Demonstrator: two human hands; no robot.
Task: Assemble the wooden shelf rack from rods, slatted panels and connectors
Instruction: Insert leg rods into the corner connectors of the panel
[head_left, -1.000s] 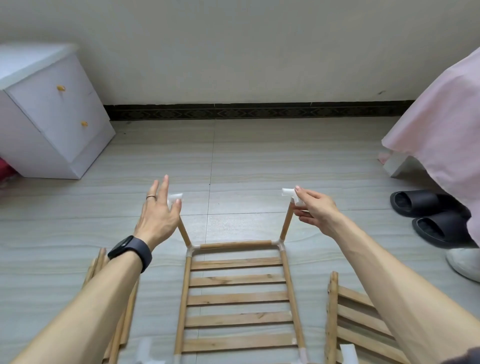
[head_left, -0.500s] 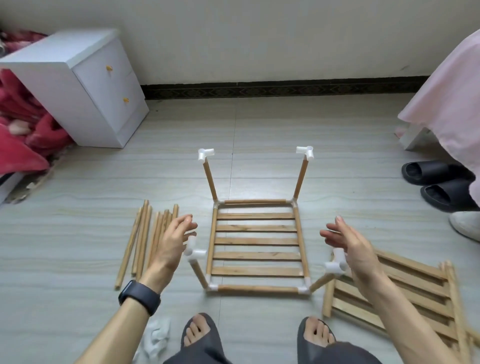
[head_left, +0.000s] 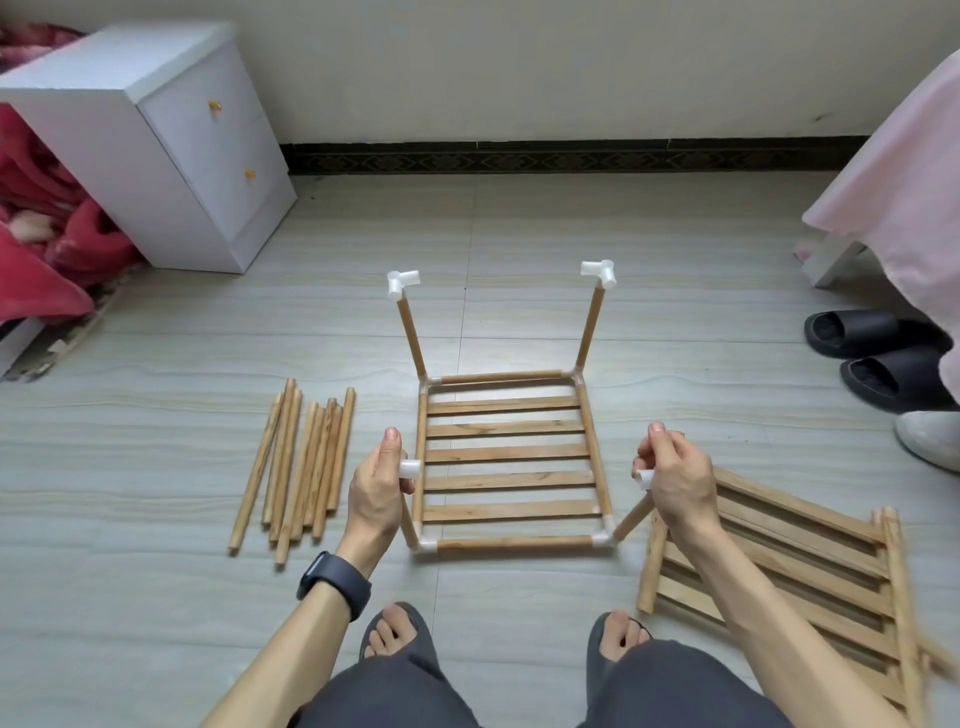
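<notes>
A partly built rack lies on the floor: a slatted panel (head_left: 509, 454) framed by rods with white corner connectors. Two far upright rods carry white connectors, the far left connector (head_left: 401, 283) and the far right connector (head_left: 600, 271). My left hand (head_left: 376, 491) grips the white connector (head_left: 409, 468) on top of the near left upright rod. My right hand (head_left: 675, 480) grips the white connector (head_left: 644, 478) on the near right rod (head_left: 631, 522), which leans outward.
Several loose rods (head_left: 298, 462) lie left of the rack. A spare slatted panel (head_left: 795, 582) lies at the right under my forearm. White cabinet (head_left: 171, 140) stands back left, black slippers (head_left: 878, 353) and a pink cloth (head_left: 909, 171) at right. My feet (head_left: 395, 631) are just before the rack.
My hands left the two far connectors, came back toward me and closed on the two near connectors. The view tilted down, so the whole rack and my feet show.
</notes>
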